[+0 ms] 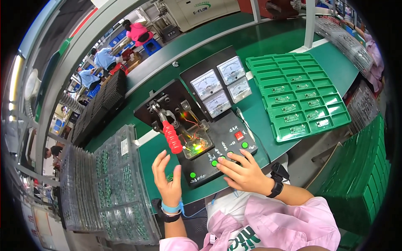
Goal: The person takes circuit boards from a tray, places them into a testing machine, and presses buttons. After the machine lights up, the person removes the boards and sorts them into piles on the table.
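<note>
On the green bench stands a black test fixture with a toggle clamp, whose red handle (172,137) points down toward me. Beneath the clamp, a clear block (197,146) glows with yellow-green and red lights. My left hand (168,190) is raised just below the handle, fingers apart, holding nothing I can see. A small green piece shows beside its thumb. My right hand (247,175) spreads over the black control panel (203,178), fingertips at the round green buttons; whether one is pressed I cannot tell. A red switch (238,135) is farther up the panel.
Several analog meters (217,103) stand behind the panel. To the right, a green compartment tray (281,133) holds several small circuit boards. Clear trays of boards (119,188) stack at left, green trays (356,171) at right. A pen-like probe (243,118) with a cable lies beside the panel.
</note>
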Motion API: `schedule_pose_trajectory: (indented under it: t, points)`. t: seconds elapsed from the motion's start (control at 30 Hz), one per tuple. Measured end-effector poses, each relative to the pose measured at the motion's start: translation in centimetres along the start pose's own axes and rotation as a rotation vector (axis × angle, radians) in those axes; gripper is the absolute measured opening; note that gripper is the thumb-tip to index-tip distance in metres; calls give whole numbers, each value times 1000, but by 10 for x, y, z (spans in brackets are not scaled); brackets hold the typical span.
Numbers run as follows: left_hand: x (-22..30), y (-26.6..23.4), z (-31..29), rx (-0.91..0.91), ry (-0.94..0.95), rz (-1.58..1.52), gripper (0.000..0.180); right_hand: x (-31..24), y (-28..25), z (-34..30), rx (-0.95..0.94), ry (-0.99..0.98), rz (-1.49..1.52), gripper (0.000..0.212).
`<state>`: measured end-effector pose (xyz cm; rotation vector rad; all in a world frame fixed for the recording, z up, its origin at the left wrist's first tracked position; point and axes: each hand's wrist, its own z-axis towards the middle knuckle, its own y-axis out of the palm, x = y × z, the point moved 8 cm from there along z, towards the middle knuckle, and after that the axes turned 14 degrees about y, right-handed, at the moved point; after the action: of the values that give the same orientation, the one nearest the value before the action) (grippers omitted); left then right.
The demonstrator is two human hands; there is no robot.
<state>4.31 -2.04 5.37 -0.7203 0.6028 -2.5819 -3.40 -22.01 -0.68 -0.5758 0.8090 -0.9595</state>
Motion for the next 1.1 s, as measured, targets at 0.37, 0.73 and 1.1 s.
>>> schedule_pose_trajectory:
  t: [0.37,0.73,1.1]
  points:
    - [-2,24,26,-681,181,247,91,-5,0,2,79,-17,5,45]
    - [-15,13,-2,-400,246,107,90,-85,-94,161,164,-653,622,51]
    - [-34,-3,-81,-516,-66,384,48,-57,-62,133,188,-553,315,20]
